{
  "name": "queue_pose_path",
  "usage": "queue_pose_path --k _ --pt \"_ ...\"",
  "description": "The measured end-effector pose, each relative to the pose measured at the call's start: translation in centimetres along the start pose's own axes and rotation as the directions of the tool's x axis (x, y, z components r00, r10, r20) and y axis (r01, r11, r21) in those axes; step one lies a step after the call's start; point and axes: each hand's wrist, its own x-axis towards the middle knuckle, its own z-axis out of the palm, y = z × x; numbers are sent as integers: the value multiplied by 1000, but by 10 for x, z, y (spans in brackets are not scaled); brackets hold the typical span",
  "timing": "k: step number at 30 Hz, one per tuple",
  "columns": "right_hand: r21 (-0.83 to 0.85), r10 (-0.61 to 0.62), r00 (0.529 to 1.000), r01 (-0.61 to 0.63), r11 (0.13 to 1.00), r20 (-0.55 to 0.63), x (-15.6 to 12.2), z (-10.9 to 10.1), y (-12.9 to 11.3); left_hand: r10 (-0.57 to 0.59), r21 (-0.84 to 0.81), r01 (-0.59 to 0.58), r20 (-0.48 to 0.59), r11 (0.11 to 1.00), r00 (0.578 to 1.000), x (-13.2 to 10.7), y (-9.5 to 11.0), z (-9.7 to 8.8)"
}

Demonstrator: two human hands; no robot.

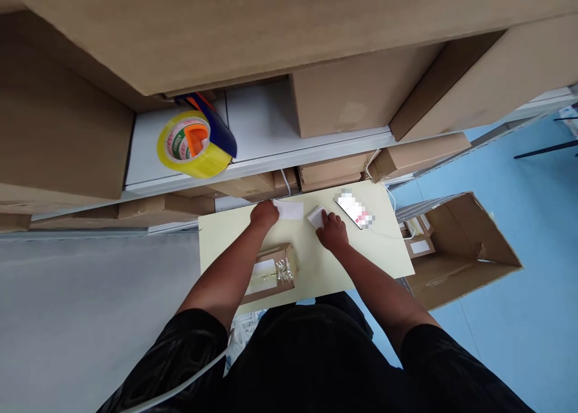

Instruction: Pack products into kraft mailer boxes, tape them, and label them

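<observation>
My left hand (265, 213) is closed in a pinch at the left end of a white paper slip (291, 210), which lies near the far edge of the pale yellow board (221, 238). To its right, my right hand (333, 231) has its fingers curled on a small stack of white slips (315, 218). A phone (354, 208) lies just beyond that hand, a white cable beside it. Under my left forearm sits a taped cardboard parcel (285, 267) with a white label on top; the forearm covers part of it.
A tape dispenser with yellow tape (195, 145) stands on the white shelf (266, 115) ahead, among large cardboard boxes (347, 94). An open carton (465, 262) holding small parcels is at the board's right. A white cable (194, 377) crosses my left sleeve.
</observation>
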Motion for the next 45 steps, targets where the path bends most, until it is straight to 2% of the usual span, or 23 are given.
queue_pose_path --k 3,6,8,10,13,15,17,19,21,22,24,28,32,36,40,45 --pt "4 6 1000 -6 1000 -15 -2 -2 0 30 -99 -36 -63 994 998 -13 -20 -15" --pt "52 -23 997 26 998 -68 -11 -11 -7 51 -371 -103 -147 923 988 -48 -25 -26" --pt "93 -120 981 135 986 -150 -22 -20 -18 31 -598 -100 -126 795 992 -77 -19 -32" --pt "144 -232 944 270 952 -234 -34 -31 -33 40 -778 -75 -64 624 997 -108 -7 -38" --pt "327 -277 914 369 870 -295 -47 -50 -56 122 -908 -53 -2 415 993 -151 12 -49" --pt "526 -239 932 353 774 -274 -51 -64 -68 230 -944 -101 -27 314 973 -175 18 -56" --pt "741 -148 971 238 628 -186 -55 -78 -77 301 -949 -200 -122 244 946 -193 14 -62" --pt "902 -44 998 63 428 -49 -60 -93 -85 250 -913 -320 -258 251 933 -208 3 -65" --pt "971 -9 998 -62 229 66 -69 -109 -93 132 -866 -388 -365 316 922 -221 -14 -65" --pt "984 -29 995 -93 154 98 -75 -117 -97 87 -855 -391 -386 340 919 -228 -22 -65" --pt "989 -102 986 -128 68 134 -90 -132 -109 61 -872 -358 -359 333 931 -243 -37 -64" --pt "982 -209 959 -186 36 190 -124 -150 -138 153 -937 -291 -264 192 952 -277 -59 -64" --pt "976 -259 941 -213 51 219 -155 -146 -170 238 -954 -297 -279 47 931 -303 -81 -63" --pt "977 -281 935 -209 50 214 -179 -131 -199 255 -956 -294 -285 -4 924 -315 -111 -59" --pt "983 -262 947 -181 37 184 -199 -117 -224 304 -969 -244 -244 -37 921 -323 -140 -55" --pt "983 -236 955 -180 24 181 -215 -104 -247 389 -966 -248 -258 -77 884 -327 -163 -56"
